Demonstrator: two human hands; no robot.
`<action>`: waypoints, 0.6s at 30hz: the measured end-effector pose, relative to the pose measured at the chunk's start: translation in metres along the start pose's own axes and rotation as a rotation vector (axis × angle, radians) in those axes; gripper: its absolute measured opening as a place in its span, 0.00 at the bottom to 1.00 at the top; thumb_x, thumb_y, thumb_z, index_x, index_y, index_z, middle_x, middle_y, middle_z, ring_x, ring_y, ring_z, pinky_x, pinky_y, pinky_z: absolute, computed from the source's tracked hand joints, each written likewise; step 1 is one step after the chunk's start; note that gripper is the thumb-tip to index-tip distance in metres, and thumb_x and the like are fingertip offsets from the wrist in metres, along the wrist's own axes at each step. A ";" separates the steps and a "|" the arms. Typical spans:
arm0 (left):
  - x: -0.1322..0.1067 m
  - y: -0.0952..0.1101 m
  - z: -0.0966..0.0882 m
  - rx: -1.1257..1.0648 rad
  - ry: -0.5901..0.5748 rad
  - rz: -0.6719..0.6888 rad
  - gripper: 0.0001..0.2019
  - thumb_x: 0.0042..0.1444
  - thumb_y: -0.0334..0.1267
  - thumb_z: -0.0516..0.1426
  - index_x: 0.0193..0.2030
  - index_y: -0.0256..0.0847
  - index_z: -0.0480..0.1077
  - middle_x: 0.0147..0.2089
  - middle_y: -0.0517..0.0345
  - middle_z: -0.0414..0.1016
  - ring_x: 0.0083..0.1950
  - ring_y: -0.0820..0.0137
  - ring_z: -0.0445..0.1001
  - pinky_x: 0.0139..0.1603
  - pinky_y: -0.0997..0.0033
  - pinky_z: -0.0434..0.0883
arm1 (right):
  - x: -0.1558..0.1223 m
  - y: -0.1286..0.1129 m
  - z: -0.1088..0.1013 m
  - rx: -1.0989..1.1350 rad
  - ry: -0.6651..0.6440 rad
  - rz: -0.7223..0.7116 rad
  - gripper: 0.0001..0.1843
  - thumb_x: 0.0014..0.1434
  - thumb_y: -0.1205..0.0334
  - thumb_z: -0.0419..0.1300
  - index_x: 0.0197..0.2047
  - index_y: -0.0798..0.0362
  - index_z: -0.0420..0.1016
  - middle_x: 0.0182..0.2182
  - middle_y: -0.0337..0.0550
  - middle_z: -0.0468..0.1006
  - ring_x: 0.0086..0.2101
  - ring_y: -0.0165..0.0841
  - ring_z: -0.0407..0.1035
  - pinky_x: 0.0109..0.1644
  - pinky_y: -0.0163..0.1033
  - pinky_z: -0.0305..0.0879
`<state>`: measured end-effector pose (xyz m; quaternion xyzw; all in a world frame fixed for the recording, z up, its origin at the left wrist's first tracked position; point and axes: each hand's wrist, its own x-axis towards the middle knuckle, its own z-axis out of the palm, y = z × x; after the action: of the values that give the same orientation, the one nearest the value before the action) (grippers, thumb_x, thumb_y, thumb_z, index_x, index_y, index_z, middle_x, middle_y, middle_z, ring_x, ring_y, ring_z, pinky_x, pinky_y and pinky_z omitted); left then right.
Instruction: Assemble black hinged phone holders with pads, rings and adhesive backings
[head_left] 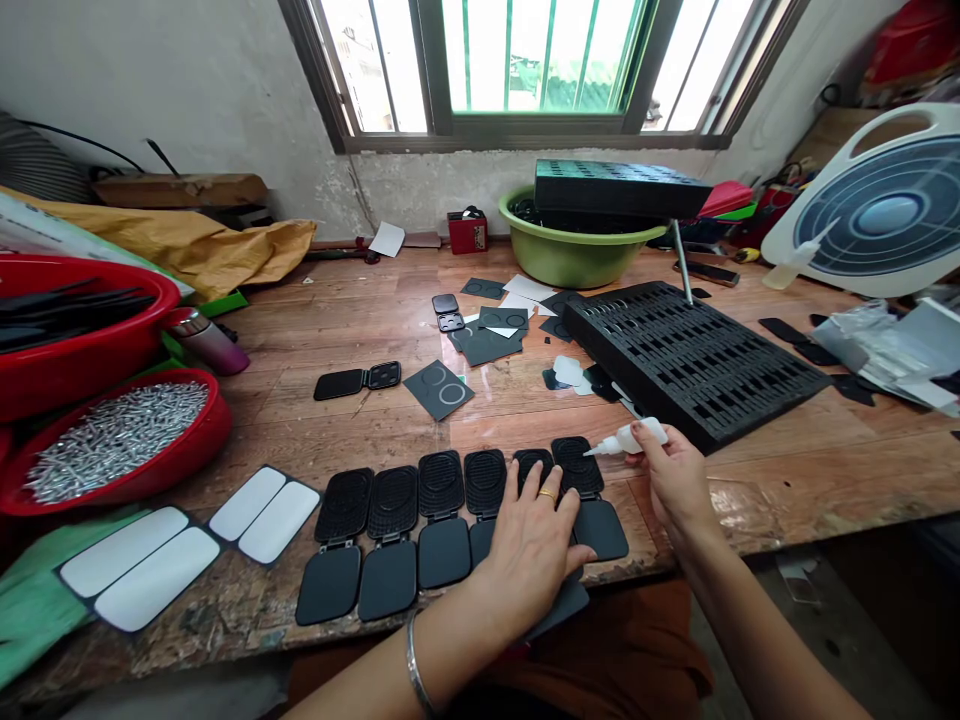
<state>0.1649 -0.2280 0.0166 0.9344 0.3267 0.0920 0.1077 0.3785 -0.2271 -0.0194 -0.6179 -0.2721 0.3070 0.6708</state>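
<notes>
My right hand [675, 480] has thumb and fingers pinching a white squeeze bottle [641, 436], tilted so that its tapered nozzle [598, 449] points left at the ridged upper panel of the rightmost case [577, 466] in a row of hinged black cases [394, 498]; whether the tip touches that panel I cannot tell. My left hand [534, 535] lies palm down across the right part of the row, fingers spread, covering much of the neighbouring case; a gold-coloured ring [547, 493] is on one finger and a silver-coloured bangle [415, 663] on the wrist. Every case in the row that I can see clearly is unfolded, ridged panel away from me, smooth panel towards me. Left of the row lie white oblong stickers [262, 510] on dark backing; farther left stands a red bowl [219, 420] filled with small metal pieces. Beyond the row are another open case [352, 382] and a dark card [439, 390] bearing ring shapes. Beyond the row to the right lies a slotted black block [697, 365]; behind that block, a green basin [577, 262] supports a similar block [615, 188].
</notes>
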 end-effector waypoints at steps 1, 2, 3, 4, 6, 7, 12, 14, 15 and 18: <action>0.000 0.000 0.000 0.000 0.000 -0.001 0.30 0.54 0.54 0.59 0.59 0.41 0.64 0.65 0.46 0.60 0.68 0.52 0.54 0.69 0.43 0.45 | 0.000 0.000 0.000 0.002 -0.001 0.002 0.23 0.47 0.45 0.68 0.34 0.56 0.70 0.30 0.40 0.72 0.26 0.25 0.63 0.29 0.29 0.63; 0.000 0.000 0.000 0.001 0.000 -0.003 0.30 0.54 0.54 0.60 0.59 0.41 0.64 0.65 0.46 0.60 0.68 0.52 0.54 0.69 0.43 0.45 | 0.000 0.000 0.000 0.002 -0.005 0.004 0.23 0.47 0.46 0.68 0.34 0.56 0.70 0.30 0.40 0.72 0.26 0.25 0.63 0.29 0.29 0.63; 0.000 0.000 0.000 0.002 -0.002 -0.004 0.30 0.54 0.54 0.60 0.59 0.41 0.64 0.65 0.46 0.60 0.68 0.53 0.54 0.69 0.43 0.45 | -0.002 0.000 -0.001 0.001 -0.010 0.006 0.23 0.47 0.46 0.68 0.34 0.57 0.70 0.30 0.40 0.72 0.26 0.25 0.63 0.29 0.29 0.63; 0.000 0.000 0.000 0.003 -0.006 -0.005 0.30 0.54 0.54 0.60 0.59 0.41 0.64 0.65 0.46 0.60 0.68 0.53 0.54 0.69 0.43 0.45 | -0.003 0.000 -0.002 -0.001 -0.016 0.008 0.23 0.47 0.46 0.68 0.34 0.57 0.70 0.30 0.40 0.72 0.27 0.25 0.64 0.29 0.29 0.64; 0.001 0.000 -0.001 0.004 -0.015 -0.005 0.29 0.54 0.55 0.59 0.59 0.41 0.64 0.65 0.46 0.60 0.68 0.53 0.54 0.69 0.42 0.45 | -0.008 0.002 -0.003 -0.009 -0.030 0.011 0.23 0.48 0.46 0.68 0.35 0.57 0.71 0.30 0.40 0.72 0.26 0.25 0.64 0.29 0.29 0.64; 0.001 0.000 -0.001 0.004 -0.020 -0.002 0.29 0.54 0.55 0.59 0.59 0.41 0.64 0.65 0.46 0.60 0.68 0.52 0.54 0.69 0.42 0.45 | -0.010 0.003 -0.004 -0.013 -0.037 0.013 0.23 0.48 0.47 0.68 0.36 0.57 0.71 0.30 0.40 0.72 0.26 0.25 0.64 0.29 0.29 0.64; 0.002 0.000 -0.003 0.001 -0.028 0.006 0.30 0.55 0.54 0.59 0.60 0.41 0.63 0.65 0.46 0.59 0.68 0.52 0.53 0.69 0.42 0.44 | -0.016 0.009 -0.004 -0.033 -0.053 -0.001 0.22 0.50 0.47 0.67 0.38 0.56 0.70 0.30 0.40 0.72 0.27 0.26 0.65 0.30 0.29 0.64; 0.002 0.000 -0.003 -0.003 -0.034 0.004 0.30 0.55 0.54 0.59 0.60 0.41 0.63 0.65 0.46 0.59 0.68 0.52 0.52 0.69 0.42 0.44 | -0.016 0.011 -0.004 -0.049 -0.056 -0.011 0.22 0.50 0.47 0.67 0.38 0.56 0.70 0.31 0.40 0.73 0.27 0.26 0.65 0.30 0.29 0.64; 0.002 0.000 -0.003 -0.006 -0.038 0.004 0.30 0.54 0.54 0.59 0.59 0.41 0.64 0.65 0.46 0.59 0.68 0.52 0.52 0.69 0.42 0.44 | -0.015 0.012 -0.004 -0.059 -0.059 -0.016 0.22 0.51 0.47 0.66 0.38 0.56 0.70 0.31 0.40 0.73 0.27 0.27 0.65 0.30 0.30 0.64; 0.002 0.000 -0.002 -0.009 -0.041 0.000 0.30 0.54 0.54 0.59 0.60 0.41 0.64 0.65 0.46 0.60 0.68 0.51 0.52 0.69 0.42 0.43 | -0.015 0.012 -0.005 -0.095 -0.072 -0.034 0.22 0.52 0.46 0.66 0.37 0.56 0.70 0.30 0.40 0.73 0.27 0.27 0.65 0.30 0.30 0.64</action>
<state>0.1658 -0.2266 0.0185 0.9357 0.3238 0.0743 0.1186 0.3712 -0.2409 -0.0320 -0.6328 -0.3210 0.3043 0.6355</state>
